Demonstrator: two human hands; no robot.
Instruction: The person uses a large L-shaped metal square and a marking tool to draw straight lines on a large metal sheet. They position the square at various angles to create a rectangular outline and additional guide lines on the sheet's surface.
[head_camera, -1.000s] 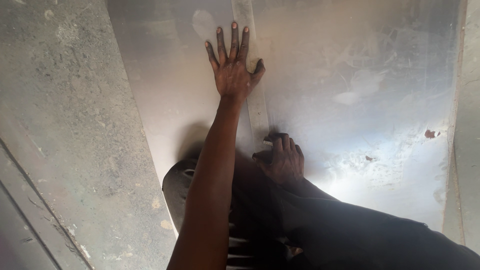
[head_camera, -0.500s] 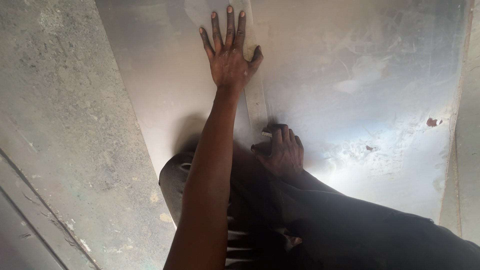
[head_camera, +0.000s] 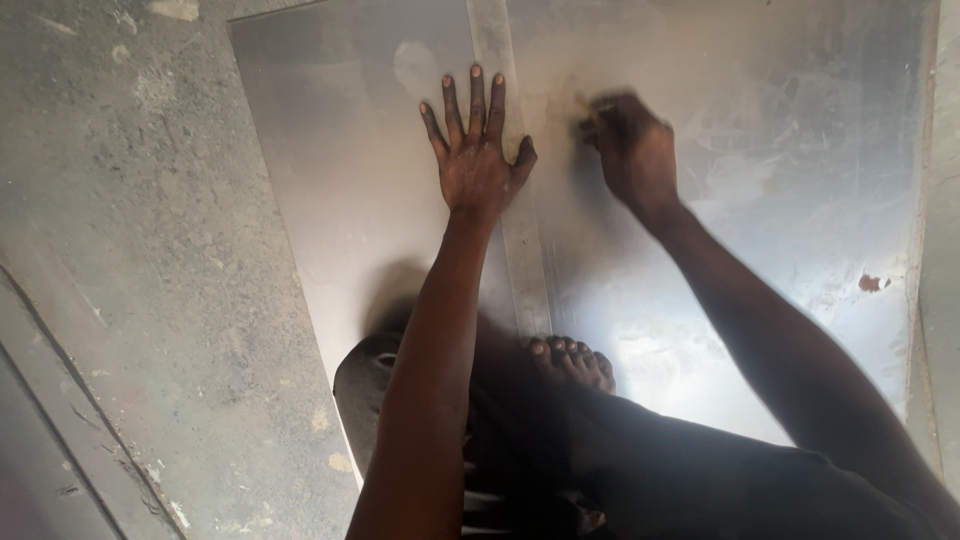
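A rough grey concrete floor fills the left of the frame, and on it lies a broad, dull silver sheet of metal that runs to the right edge. The left hand is spread flat, fingers splayed, palm pressing down on a long, narrow metal straightedge laid lengthwise up the sheet; it pins the strip rather than grasping it. Below, a bare foot rests at the strip's near end. Just right of the straightedge, close to its edge, the right hand is curled tight and blurred; it seems closed on a small marking tool, but what it holds cannot be told.

The sheet looks thin, stiff enough to lie flat yet likely to flex and ring if lifted, with smooth faces that would slip under a dusty palm and edges best handled with care. The straightedge appears light and rigid, prone to sliding on the metal, so downward pressure along its length suits it better than a pinch.
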